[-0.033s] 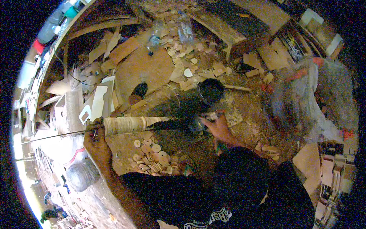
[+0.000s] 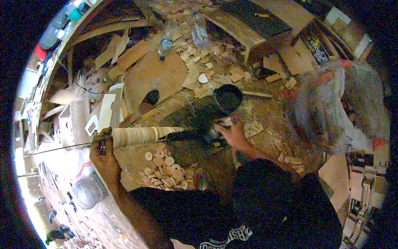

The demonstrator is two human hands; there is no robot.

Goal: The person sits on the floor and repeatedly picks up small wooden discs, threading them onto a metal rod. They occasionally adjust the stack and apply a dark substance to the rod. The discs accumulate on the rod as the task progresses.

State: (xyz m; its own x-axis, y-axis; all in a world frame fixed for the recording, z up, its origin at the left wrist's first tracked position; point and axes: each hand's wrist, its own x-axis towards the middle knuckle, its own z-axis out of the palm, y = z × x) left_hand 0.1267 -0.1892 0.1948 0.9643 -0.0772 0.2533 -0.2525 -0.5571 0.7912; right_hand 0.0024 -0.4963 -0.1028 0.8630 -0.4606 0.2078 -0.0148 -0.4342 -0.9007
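Note:
A long thin metal rod (image 2: 62, 147) lies across in front of me, threaded with a tight stack of pale wooden discs (image 2: 141, 136). My left hand (image 2: 103, 147) grips the rod at the stack's left end. To the right of the stack the rod runs on under a dark section (image 2: 188, 135). My right hand (image 2: 232, 135) is closed around that right end, just below a black round bowl (image 2: 228, 97). What exactly sits under its fingers is blurred. Several loose wooden discs (image 2: 163, 170) lie heaped on the ground below the stack.
Wood offcuts and more discs (image 2: 203, 70) litter the ground ahead, with two plastic bottles (image 2: 166, 41). A low wooden bench (image 2: 248, 29) stands at the back. A big clear plastic bag (image 2: 331, 103) fills the right, a smaller bag (image 2: 85, 191) the lower left.

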